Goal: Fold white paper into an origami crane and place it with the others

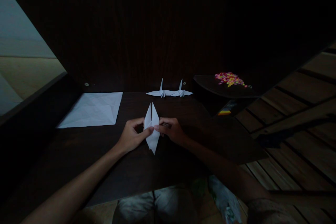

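Between my two hands is a white folded paper [152,139], a narrow diamond with a slit down its upper half. My left hand [133,133] grips its left edge, thumb lying on the front face. From the other side my right hand [173,130] pinches the right edge, its thumb tip close to my left thumb at the middle. The fingers behind the paper are partly hidden. Beyond it, two white origami cranes [162,93] stand side by side against the back panel, their wings meeting. A creased sheet of white paper [96,109] lies flat to the left.
The dark wooden desk [78,161] has a raised side board [34,101] at left and a tall back panel [136,35]. On a small shelf [207,82] at right sits a pile of colourful small pieces [229,78]. A plastic bag [225,197] is below, near the slatted wood [309,150].
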`<state>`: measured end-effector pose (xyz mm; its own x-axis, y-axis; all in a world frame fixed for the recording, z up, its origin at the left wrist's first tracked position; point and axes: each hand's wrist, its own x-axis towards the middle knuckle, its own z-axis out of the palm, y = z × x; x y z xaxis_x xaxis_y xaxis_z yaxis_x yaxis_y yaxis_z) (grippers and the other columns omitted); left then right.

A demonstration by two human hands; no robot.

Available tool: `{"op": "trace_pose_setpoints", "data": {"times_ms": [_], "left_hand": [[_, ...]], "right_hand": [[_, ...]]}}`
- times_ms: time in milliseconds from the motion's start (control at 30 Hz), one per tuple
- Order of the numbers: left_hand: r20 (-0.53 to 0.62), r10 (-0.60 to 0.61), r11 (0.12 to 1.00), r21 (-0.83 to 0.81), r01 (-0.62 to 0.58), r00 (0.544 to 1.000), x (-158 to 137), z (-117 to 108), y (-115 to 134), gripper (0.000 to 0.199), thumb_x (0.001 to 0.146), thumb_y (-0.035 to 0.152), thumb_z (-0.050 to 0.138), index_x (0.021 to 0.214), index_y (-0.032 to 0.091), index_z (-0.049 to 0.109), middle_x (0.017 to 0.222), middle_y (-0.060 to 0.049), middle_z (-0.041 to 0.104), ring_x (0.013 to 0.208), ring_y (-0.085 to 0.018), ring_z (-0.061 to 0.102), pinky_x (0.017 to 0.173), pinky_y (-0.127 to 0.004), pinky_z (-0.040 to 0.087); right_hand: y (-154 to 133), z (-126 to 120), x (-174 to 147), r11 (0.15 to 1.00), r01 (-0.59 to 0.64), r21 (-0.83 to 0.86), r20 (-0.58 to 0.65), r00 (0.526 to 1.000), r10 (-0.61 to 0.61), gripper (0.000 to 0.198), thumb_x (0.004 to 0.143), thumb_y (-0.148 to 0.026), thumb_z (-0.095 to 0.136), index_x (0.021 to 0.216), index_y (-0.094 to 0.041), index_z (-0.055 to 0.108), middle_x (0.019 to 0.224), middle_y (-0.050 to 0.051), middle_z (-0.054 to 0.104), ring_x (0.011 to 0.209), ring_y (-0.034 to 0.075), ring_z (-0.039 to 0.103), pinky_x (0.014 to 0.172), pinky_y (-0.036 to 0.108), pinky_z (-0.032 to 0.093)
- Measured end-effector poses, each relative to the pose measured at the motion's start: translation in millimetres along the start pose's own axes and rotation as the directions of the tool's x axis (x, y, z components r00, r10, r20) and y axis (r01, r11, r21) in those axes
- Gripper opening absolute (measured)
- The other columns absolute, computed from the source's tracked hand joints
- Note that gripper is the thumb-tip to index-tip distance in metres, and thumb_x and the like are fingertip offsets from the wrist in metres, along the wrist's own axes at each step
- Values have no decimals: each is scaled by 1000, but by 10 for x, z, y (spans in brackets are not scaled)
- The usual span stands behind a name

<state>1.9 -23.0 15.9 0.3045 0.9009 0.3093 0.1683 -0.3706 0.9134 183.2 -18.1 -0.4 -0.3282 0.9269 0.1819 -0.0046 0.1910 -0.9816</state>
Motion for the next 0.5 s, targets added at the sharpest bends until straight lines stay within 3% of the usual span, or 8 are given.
{"op": "trace_pose_setpoints", "data": {"times_ms": [333, 400, 500], "left_hand": [[-35, -113, 981, -160, 106, 993, 13, -12, 21, 25, 75, 35, 67, 62, 14, 65, 60, 0, 60, 58, -14, 53, 56, -24, 41], [-68, -105, 964, -253, 85, 992, 32, -32, 18, 25, 77, 34, 64, 63, 14, 65, 59, 0, 57, 59, -14, 52, 58, -25, 40], [-59, -127, 884, -460, 86, 990, 62, -52, -5, 16, 76, 29, 64, 78, 14, 69, 68, -2, 61, 61, -13, 52, 59, -25, 41]], "right_hand": [[6, -10, 20, 999, -35, 24, -1, 999, 35, 30, 72, -42, 67, 62, -17, 55, 54, -5, 49, 48, 8, 43, 47, 22, 32], [-3, -13, 33, 993, -79, 85, -1, 997, 79, 30, 70, -41, 68, 60, -16, 54, 56, -4, 49, 52, 9, 43, 51, 22, 32], [-14, -22, 48, 964, -178, 199, 19, 984, 178, 31, 66, -40, 70, 58, -16, 52, 56, -4, 48, 53, 9, 43, 52, 22, 31]]}}
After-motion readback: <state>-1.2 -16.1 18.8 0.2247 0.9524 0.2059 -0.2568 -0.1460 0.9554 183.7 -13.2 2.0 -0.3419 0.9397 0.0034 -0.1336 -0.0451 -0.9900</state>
